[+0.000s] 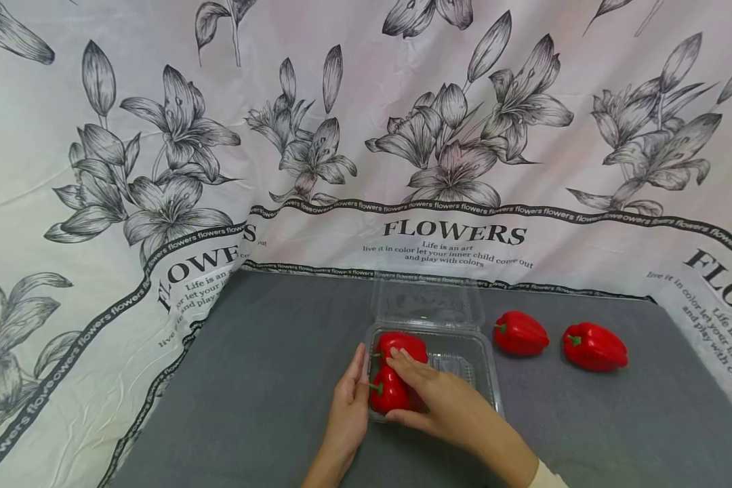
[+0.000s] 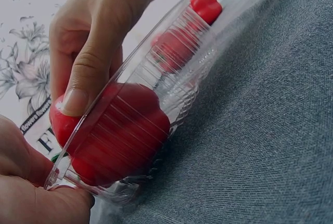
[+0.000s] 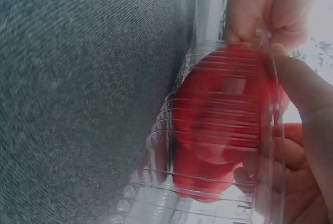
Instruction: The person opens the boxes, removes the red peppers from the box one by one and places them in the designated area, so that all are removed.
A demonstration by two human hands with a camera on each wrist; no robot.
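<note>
A clear plastic clamshell container (image 1: pixel 497 388) lies on the grey cloth with its lid (image 1: pixel 427 303) folded back. Two red bell peppers sit in its left half, a far one (image 1: pixel 410 344) and a near one (image 1: pixel 388 393), green stems facing left. My left hand (image 1: pixel 346 407) pinches the container's left rim between thumb and fingers. From the right, my right hand (image 1: pixel 454 410) grips the near pepper, its thumb (image 2: pixel 77 99) on the near side and its fingers reaching over toward the far pepper. The container's right half shows its ribbed floor.
Two more red bell peppers lie on the cloth right of the container, one close to it (image 1: pixel 520 333) and one farther right (image 1: pixel 595 347). A white flower-printed curtain (image 1: pixel 317 237) rises behind the grey surface (image 1: pixel 250 386) and along both sides.
</note>
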